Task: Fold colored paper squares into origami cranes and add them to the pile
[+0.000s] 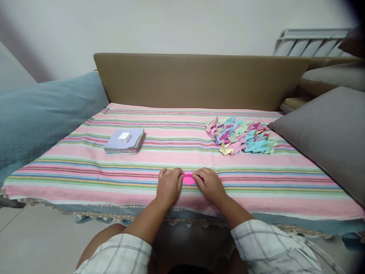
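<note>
A small folded piece of bright pink paper (189, 179) lies between my two hands, low over the striped cloth. My left hand (169, 184) pinches its left end between thumb and fingers. At the other end, the thumb and fingers of my right hand (209, 184) close on the paper's right side. My fingers cover both ends of the paper, so only its middle shows. Beyond my right hand, several folded paper cranes (242, 137) in pink, blue, green, yellow and purple sit in a cluster.
A stack of coloured square paper (137, 146) stands to the left, with a small white block (124, 137) on top. The striped cloth (171, 133) covers the seat. A brown backrest (199, 82) rises behind, a grey cushion (327, 133) lies right, and a blue-covered armrest (51, 110) borders the left.
</note>
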`<state>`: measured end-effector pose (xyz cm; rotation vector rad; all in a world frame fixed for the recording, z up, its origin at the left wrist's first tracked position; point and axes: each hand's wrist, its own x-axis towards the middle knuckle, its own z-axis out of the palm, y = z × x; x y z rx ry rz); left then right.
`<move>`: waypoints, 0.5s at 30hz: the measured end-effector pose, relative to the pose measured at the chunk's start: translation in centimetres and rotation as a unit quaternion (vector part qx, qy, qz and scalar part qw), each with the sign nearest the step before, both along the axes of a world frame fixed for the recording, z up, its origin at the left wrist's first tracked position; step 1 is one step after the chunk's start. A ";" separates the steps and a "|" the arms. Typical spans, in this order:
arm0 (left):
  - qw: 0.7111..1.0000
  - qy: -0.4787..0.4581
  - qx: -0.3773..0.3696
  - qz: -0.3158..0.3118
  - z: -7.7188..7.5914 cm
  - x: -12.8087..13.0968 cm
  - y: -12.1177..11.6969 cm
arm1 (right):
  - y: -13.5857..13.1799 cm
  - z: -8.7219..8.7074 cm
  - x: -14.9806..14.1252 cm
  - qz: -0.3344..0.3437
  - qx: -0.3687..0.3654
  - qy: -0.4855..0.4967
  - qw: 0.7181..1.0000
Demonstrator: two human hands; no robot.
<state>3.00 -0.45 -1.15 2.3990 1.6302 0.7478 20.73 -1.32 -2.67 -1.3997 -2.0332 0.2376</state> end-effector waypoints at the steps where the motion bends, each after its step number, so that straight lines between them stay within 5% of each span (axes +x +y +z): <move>1: 1.000 -0.001 -0.003 0.003 0.0 0.0 0.1 | 0.2 -0.1 -0.1 -0.002 -0.004 0.008 1.000; 5: 1.000 -0.020 -0.019 -0.007 0.0 -0.2 0.3 | 0.4 -0.3 0.0 -0.008 -0.001 0.030 1.000; 11: 0.996 -0.038 -0.050 -0.065 0.4 -0.9 0.4 | 0.2 -0.1 0.9 0.113 -0.005 0.010 0.994; 15: 0.994 -0.030 -0.052 -0.093 0.3 -1.2 0.4 | 0.4 -0.4 1.1 0.109 0.008 -0.020 0.994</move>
